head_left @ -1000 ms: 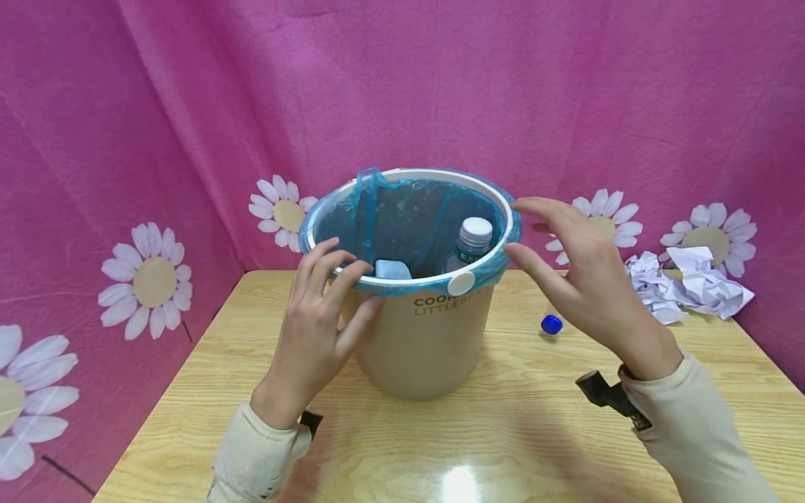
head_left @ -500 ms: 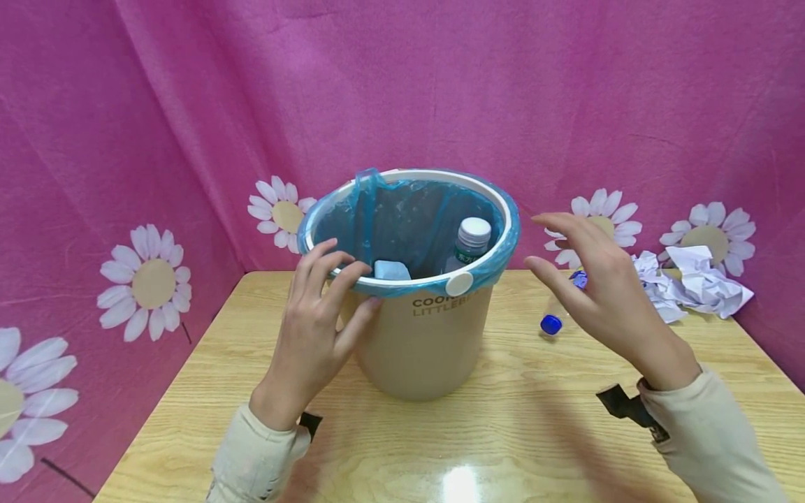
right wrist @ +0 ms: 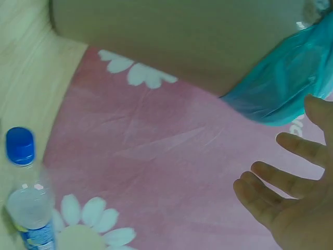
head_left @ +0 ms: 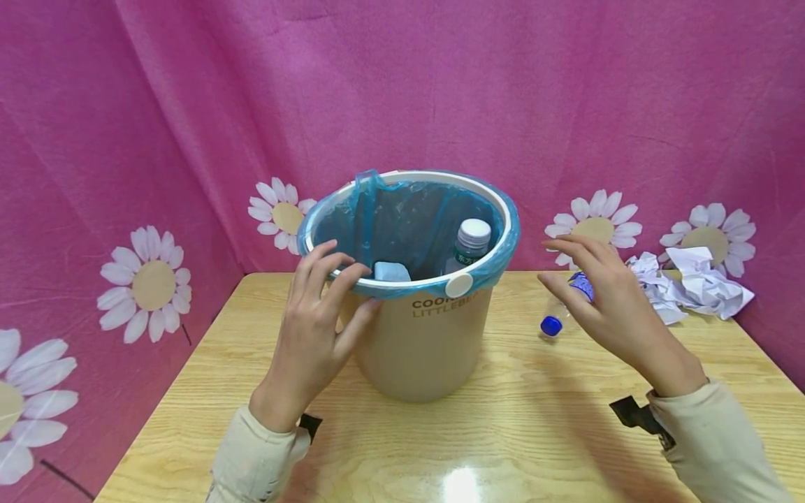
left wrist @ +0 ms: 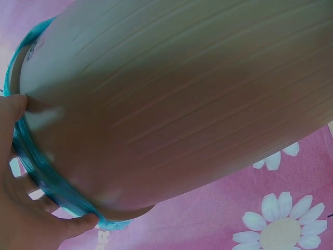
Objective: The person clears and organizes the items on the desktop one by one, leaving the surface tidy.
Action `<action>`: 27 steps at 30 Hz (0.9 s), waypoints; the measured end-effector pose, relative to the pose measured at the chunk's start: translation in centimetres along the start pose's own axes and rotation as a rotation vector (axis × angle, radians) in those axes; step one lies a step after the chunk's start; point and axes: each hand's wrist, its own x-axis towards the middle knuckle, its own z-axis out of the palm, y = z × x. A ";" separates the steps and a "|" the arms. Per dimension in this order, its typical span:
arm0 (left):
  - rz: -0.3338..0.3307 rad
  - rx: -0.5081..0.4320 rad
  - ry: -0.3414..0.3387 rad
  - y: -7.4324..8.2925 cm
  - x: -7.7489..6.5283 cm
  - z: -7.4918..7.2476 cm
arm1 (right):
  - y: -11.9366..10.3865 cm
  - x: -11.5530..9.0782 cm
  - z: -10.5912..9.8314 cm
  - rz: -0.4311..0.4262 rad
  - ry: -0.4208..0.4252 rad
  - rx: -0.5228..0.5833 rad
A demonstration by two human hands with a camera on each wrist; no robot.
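The bin (head_left: 418, 356) is beige with two lines of lettering (head_left: 428, 303), dark above tan. The rim (head_left: 393, 284) is white; the liner (head_left: 402, 216) is translucent blue. Bottle inside (head_left: 464, 260): white cap, green label. Bottle outside (right wrist: 32, 203): blue cap, blue label. The crumpled paper (head_left: 707, 283) is white. The table (head_left: 516, 412) shows yellowish wood grain. The curtain (head_left: 402, 84) is magenta with white-petalled, cream-centred daisies (head_left: 154, 285).

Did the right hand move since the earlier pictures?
Yes. In the head view, the right hand has moved rightward, away from the bin, which stands in about the same place.
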 end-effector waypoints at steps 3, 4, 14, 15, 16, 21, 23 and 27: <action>0.000 -0.004 -0.001 0.0 0.0 0.0 | 1.1 -0.5 0.4 0.007 -0.011 -0.004; 0.000 -0.005 -0.001 0.0 0.0 0.0 | 1.5 -0.6 0.6 0.004 -0.011 -0.008; -0.006 -0.006 -0.007 0.1 0.0 0.0 | 4.4 -0.9 1.4 0.002 -0.027 -0.060; -0.004 -0.007 -0.004 0.1 0.0 0.0 | 4.7 -1.0 1.5 0.007 -0.032 -0.064; 0.000 -0.009 -0.004 0.1 0.0 0.0 | 5.0 -1.1 1.6 0.013 -0.037 -0.067; 0.014 -0.024 0.014 0.1 0.1 0.1 | 6.8 -1.5 2.1 0.043 -0.066 -0.084; 0.016 -0.026 0.019 0.1 0.1 0.1 | 7.6 -1.7 2.3 0.051 -0.075 -0.094; 0.015 -0.023 0.018 0.1 0.1 0.0 | 9.2 -2.1 2.7 0.032 -0.088 -0.122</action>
